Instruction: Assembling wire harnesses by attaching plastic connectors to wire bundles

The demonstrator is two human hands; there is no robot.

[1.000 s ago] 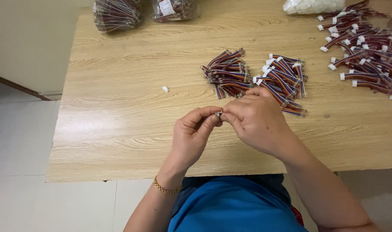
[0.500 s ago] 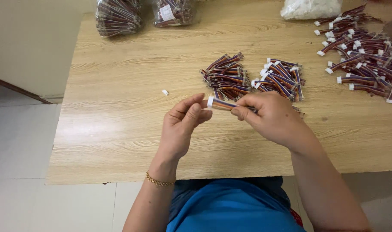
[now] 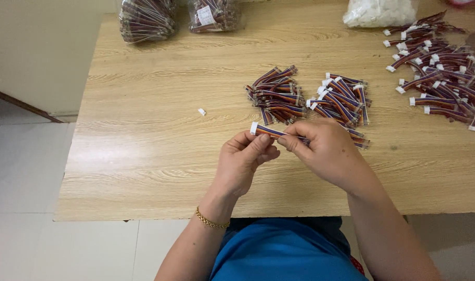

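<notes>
Both my hands hold one short wire harness (image 3: 271, 131) of striped multicoloured wires with a white connector at its left end. My left hand (image 3: 244, 160) pinches it from below near the connector, a gold bracelet on its wrist. My right hand (image 3: 325, 151) grips its right part, and that end is hidden by the fingers. Just beyond my hands lie two small piles of like harnesses, one without visible connectors (image 3: 277, 94) and one with white connectors (image 3: 341, 99).
The wooden table (image 3: 144, 135) carries a large loose heap of harnesses (image 3: 440, 78) at the far right, two clear bags of harnesses (image 3: 146, 20) at the back left, a white bag (image 3: 378, 11) at the back, and a lone white connector (image 3: 201, 111).
My hands have drawn apart and lifted slightly, so the harness now shows stretched between them with its white connector out at the left.
</notes>
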